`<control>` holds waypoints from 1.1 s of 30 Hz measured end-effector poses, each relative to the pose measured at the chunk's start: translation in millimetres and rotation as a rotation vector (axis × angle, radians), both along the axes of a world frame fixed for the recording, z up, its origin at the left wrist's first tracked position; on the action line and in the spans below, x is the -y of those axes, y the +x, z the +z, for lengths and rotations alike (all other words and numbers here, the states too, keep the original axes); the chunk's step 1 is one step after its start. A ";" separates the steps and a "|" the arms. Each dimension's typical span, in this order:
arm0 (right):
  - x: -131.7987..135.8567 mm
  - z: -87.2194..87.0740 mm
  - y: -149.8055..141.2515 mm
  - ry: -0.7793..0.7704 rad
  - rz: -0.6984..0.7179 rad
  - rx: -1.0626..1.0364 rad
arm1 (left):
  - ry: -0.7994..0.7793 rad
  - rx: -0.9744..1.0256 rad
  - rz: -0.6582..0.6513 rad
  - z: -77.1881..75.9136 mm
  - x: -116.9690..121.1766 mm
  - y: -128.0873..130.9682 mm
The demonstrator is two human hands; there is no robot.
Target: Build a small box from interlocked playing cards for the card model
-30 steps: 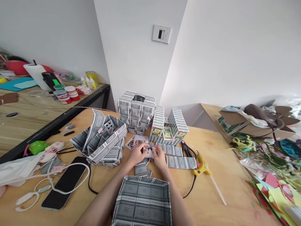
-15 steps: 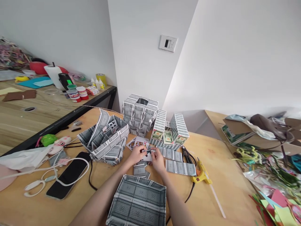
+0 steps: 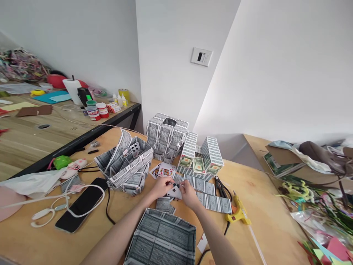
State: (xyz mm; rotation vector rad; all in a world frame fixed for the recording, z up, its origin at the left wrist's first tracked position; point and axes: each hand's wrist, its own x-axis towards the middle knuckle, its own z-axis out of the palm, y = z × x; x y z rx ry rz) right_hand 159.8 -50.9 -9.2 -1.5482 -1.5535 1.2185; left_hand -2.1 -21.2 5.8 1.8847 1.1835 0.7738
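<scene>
My left hand (image 3: 160,188) and my right hand (image 3: 190,194) meet over the wooden table (image 3: 264,206), both pinching a folded playing card (image 3: 174,191) that shows a black club. A square tray made of card backs (image 3: 162,239) lies just in front of my forearms. Small folded card pieces (image 3: 164,203) rest under my hands. Face-up court cards (image 3: 163,171) lie just beyond my fingers, and strips of joined cards (image 3: 213,202) lie to the right.
A woven card basket (image 3: 127,165), a taller card box (image 3: 167,137) and stacked card packs (image 3: 200,157) stand behind. Scissors (image 3: 221,186) and a yellow glue gun (image 3: 239,214) lie to the right; a black phone (image 3: 81,209) and white cable lie to the left. Craft scraps (image 3: 317,198) crowd the right edge.
The view has swung left and tilted, so everything sits a little further right and lower. My hands stay together on the card, which has turned to show its club face more.
</scene>
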 end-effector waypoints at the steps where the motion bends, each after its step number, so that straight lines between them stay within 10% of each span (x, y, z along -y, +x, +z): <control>1: 0.4 3.8 1.5 0.042 0.008 0.096 | -0.007 0.011 0.005 1.7 2.6 0.7; 11: 1.1 52.7 1.7 0.150 0.173 0.699 | 0.083 -0.182 -0.004 34.3 12.2 0.8; 33: -11.5 69.8 -10.0 0.171 0.479 0.653 | 0.138 -0.215 -0.081 36.6 15.4 -19.1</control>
